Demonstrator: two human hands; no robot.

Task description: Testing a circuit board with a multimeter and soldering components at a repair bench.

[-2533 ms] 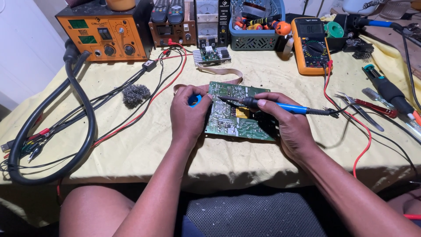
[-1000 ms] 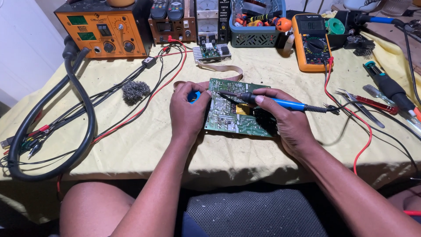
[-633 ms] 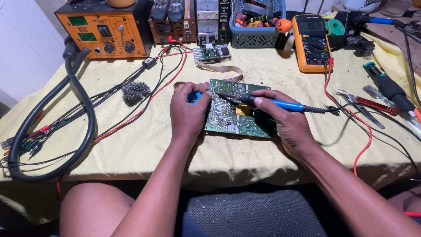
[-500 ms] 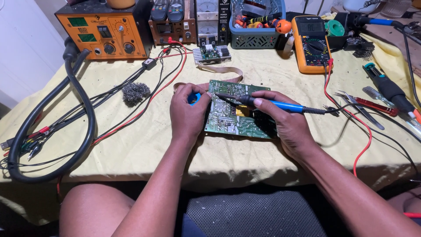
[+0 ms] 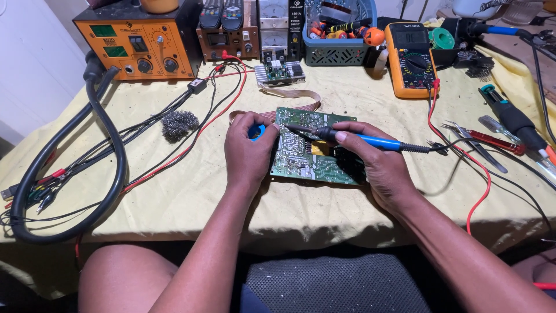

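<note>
Nothing much has moved since the earlier frames: both hands sit in the same spots on the green board, and the iron's tip has only slid a tiny bit. That board lies flat on the yellow cloth that covers the worktop, near its front edge, between the two hands. The left hand rests at the board's left edge with its fingers curled around a small blue thing. Most of that blue thing is hidden by the fingers, so what it is cannot be told. The right hand pinches the soldering iron like a pen, and the thin metal tip points left and touches the top part of the board. This hand hides the board's right corner. The iron's black cord runs off to the right. A grey ball of steel wool sits on the cloth to the left, apart from the board. An orange box with knobs stands at the back left, and a thick black hose loops from it down the left side. A yellow meter lies at the back right, with a red wire curling toward the front. Tools at the far right are cut off by the edge.
</note>
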